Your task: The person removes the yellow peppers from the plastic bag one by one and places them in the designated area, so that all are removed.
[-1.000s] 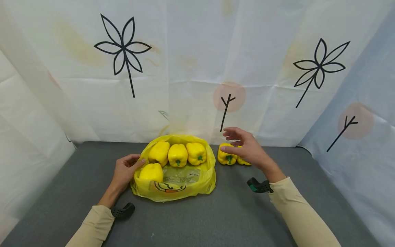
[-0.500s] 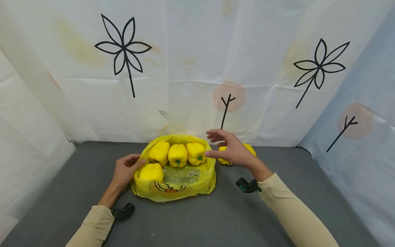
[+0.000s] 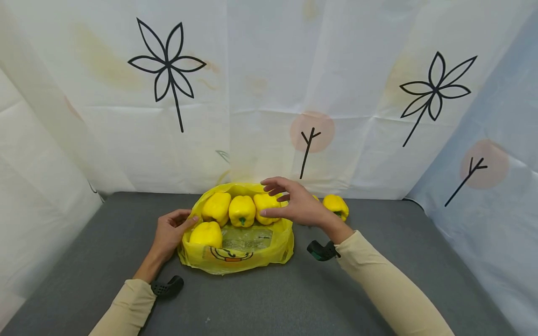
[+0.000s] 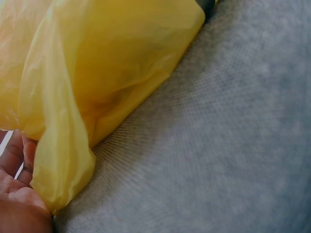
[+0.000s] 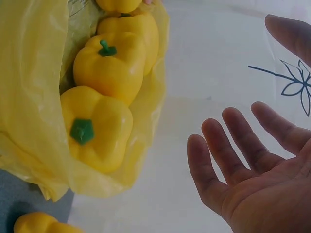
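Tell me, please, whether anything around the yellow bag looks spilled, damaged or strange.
Nothing stands out as spilled or damaged. The yellow bag is only crumpled, as thin plastic often is; four yellow peppers sit inside, and two loose peppers rest beside it on the table.

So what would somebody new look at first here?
Probably the bright yellow bag, sitting on the grey table with four yellow peppers inside. Next, maybe, the person's left hand holding the bag's left edge, and the right hand, open and empty near its right end.
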The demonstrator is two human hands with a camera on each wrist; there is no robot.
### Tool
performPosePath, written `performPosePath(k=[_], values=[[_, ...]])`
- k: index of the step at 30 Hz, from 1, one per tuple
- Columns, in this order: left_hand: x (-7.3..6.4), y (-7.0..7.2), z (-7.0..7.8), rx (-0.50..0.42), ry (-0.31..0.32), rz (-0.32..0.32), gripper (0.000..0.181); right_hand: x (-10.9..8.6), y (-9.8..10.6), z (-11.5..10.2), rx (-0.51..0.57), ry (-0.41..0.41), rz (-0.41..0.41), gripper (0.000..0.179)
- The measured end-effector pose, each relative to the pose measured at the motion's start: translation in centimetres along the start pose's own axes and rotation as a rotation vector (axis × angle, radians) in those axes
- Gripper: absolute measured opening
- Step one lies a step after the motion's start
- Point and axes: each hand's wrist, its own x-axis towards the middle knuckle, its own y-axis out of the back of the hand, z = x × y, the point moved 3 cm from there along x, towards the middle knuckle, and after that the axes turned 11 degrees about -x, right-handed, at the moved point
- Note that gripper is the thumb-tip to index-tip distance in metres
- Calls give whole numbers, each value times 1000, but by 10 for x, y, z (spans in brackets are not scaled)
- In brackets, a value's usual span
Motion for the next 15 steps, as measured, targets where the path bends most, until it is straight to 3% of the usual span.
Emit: performPosePath(k=[15], values=[[1,0,0,2,-4,-1,26,15,-26,-9,7,-1,-88,67]])
